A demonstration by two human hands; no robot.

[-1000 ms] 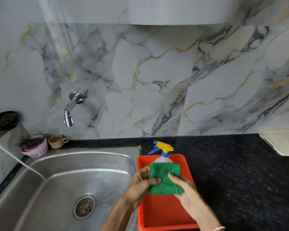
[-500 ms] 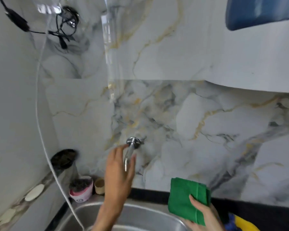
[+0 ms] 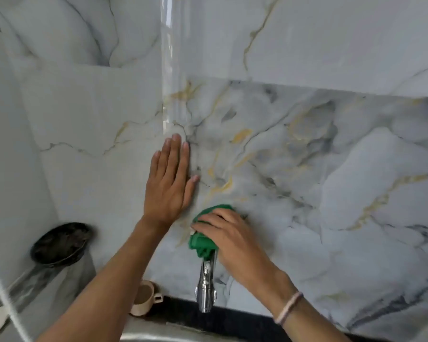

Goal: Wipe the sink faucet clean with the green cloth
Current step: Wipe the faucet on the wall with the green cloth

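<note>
Wiping step, at the faucet's upper end. The right hand point(image 3: 235, 238) was closed over the green cloth point(image 3: 204, 240), its grip wrapped around the bunched fabric and pressing it against the top of the sink faucet point(image 3: 206, 285), where the spout met the marble wall point(image 3: 331, 193). The left hand point(image 3: 169, 186) lay flat and spread against the wall just left of and above the faucet, fingers extended, holding nothing; it appeared to serve as a brace.

Only the base section of the faucet was covered by the cloth. The lower spout and its nozzle hung bare below the fabric, which suggests the wipe was at an early stage. The next move would call for drawing the cloth down the length of the spout toward the nozzle, with the grip kept snug around the tube so that the far side was cleaned as well, and probably for a twist about the nozzle's ridged collar.

The faucet was a slim, chromed, wall-mounted spout, bright and reflective, angled downward over the counter edge point(image 3: 245, 324) and the sink rim point(image 3: 158, 338). Whether any soiling remained on it could not be told. The cloth was a vivid green, thick and crumpled. A small beige cup point(image 3: 145, 298) stood on the counter just left of the nozzle.
</note>
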